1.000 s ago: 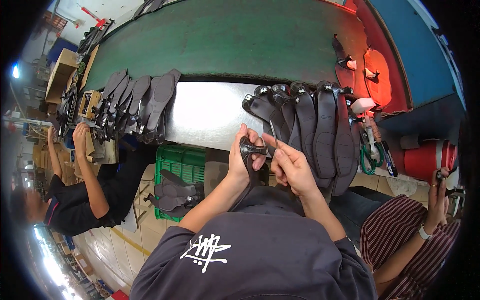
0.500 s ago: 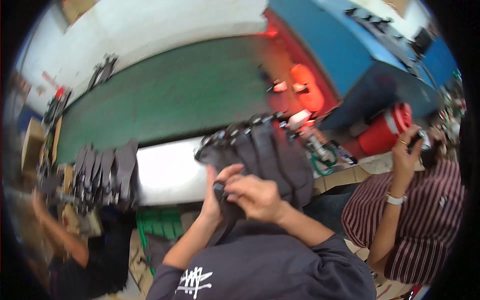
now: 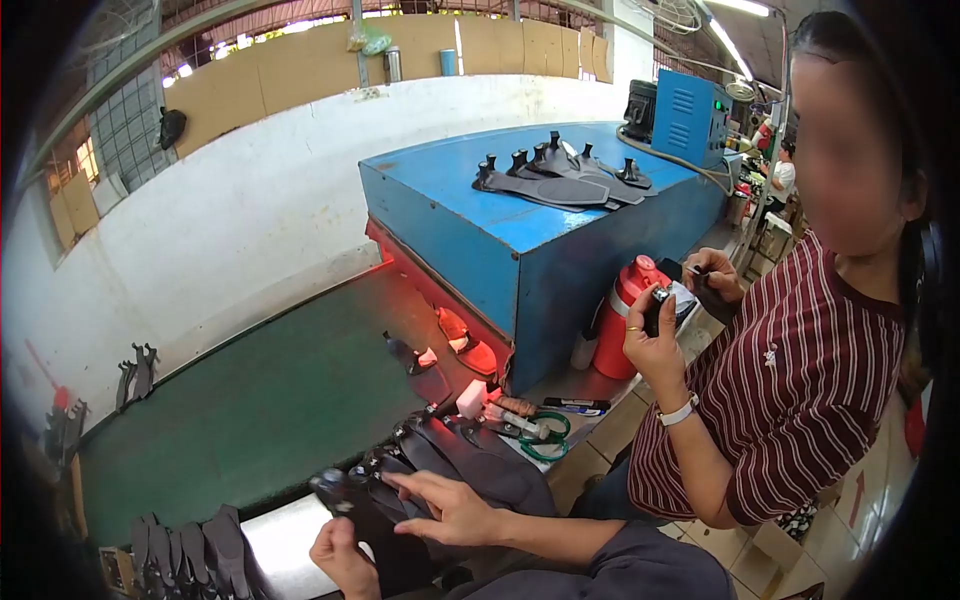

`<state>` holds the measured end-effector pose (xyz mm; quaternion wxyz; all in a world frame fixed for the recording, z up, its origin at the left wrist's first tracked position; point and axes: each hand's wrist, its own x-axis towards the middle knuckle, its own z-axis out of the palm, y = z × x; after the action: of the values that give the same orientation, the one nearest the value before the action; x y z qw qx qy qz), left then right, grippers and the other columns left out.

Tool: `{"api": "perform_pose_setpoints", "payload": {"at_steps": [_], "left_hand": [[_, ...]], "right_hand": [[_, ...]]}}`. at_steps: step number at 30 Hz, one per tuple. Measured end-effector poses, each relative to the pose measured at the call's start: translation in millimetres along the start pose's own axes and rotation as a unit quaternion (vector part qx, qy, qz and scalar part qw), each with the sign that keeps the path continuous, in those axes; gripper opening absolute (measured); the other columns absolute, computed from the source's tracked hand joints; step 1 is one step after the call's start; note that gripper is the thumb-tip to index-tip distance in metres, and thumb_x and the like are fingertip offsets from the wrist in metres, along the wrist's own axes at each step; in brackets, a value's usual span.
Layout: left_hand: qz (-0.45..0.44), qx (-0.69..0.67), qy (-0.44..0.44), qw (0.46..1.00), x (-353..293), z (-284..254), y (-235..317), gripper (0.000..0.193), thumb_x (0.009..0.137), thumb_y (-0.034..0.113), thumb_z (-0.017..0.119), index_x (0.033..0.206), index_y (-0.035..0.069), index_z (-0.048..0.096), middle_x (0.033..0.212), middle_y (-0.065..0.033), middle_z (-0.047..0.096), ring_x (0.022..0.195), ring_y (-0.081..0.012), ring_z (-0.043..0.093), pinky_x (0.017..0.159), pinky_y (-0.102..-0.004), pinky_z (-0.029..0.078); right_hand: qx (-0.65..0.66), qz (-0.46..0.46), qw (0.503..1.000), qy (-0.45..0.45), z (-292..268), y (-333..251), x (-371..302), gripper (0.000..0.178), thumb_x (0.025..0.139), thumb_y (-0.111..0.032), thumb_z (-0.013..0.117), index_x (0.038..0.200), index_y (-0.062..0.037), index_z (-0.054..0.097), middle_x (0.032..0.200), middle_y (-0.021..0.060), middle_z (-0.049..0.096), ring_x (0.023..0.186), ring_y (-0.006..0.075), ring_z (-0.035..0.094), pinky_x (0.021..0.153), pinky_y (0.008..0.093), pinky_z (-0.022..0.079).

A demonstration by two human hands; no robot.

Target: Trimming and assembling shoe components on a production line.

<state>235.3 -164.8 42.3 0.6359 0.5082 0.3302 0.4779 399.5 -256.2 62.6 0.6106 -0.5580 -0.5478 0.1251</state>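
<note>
My left hand (image 3: 345, 562) is closed round a dark grey shoe sole (image 3: 378, 545) with a shiny, blurred heel end pointing up. To its right my right hand (image 3: 450, 512) has its fingers apart, the index finger stretched toward the sole; whether it touches the sole I cannot tell. Just beyond my hands, a row of dark heeled soles (image 3: 490, 460) lies along the table edge. Another group of dark grey soles (image 3: 190, 550) lies at the lower left, beside a bare pale metal plate (image 3: 280, 540).
A green conveyor belt (image 3: 260, 370) runs behind the soles to a red-lit opening of a blue machine (image 3: 440, 225), with several heeled soles (image 3: 565, 180) on top. A co-worker in a striped shirt (image 3: 770, 400) stands at right, holding a small dark piece, near a red jug (image 3: 620, 320).
The view has swung up and to the right, bringing in the machine top and the co-worker. My right hand's fingers have come off the dark piece and spread; my left hand still holds it.
</note>
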Motion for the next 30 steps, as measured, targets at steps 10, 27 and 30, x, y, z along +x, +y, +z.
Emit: {"api": "perform_pose_setpoints", "payload": {"at_steps": [10,27,30], "left_hand": [[0.103,-0.062,-0.083,0.989,23,1,-13,0.044,0.099,0.033,0.048,0.086,-0.005,0.065,0.075,-0.0102,0.066,0.064,-0.0178,0.064,0.061,-0.0277,0.052],[-0.163,0.067,-0.075,0.981,-1,-72,-27,0.034,0.093,0.024,0.061,0.111,-0.004,0.065,0.096,-0.0151,0.070,0.081,-0.0214,0.069,0.071,-0.0292,0.055],[-0.184,0.088,-0.074,0.976,-1,-80,-31,0.034,0.092,0.025,0.062,0.112,-0.003,0.065,0.098,-0.0152,0.069,0.079,-0.0208,0.068,0.072,-0.0295,0.055]], "right_hand": [[0.124,0.120,0.982,-0.073,-19,11,-2,0.015,0.087,-0.007,0.067,0.098,0.0008,0.059,0.080,-0.0017,0.055,0.077,0.0035,0.048,0.066,0.0230,0.042],[-0.238,-0.142,0.887,0.368,-139,-17,122,0.045,0.081,-0.001,0.065,0.125,0.0018,0.056,0.109,0.0092,0.067,0.051,0.0051,0.038,0.047,0.0212,0.034],[-0.207,-0.088,0.931,0.288,-118,4,105,0.033,0.086,-0.001,0.061,0.119,0.0007,0.060,0.088,0.0055,0.066,0.054,0.0034,0.043,0.048,0.0203,0.036]]}}
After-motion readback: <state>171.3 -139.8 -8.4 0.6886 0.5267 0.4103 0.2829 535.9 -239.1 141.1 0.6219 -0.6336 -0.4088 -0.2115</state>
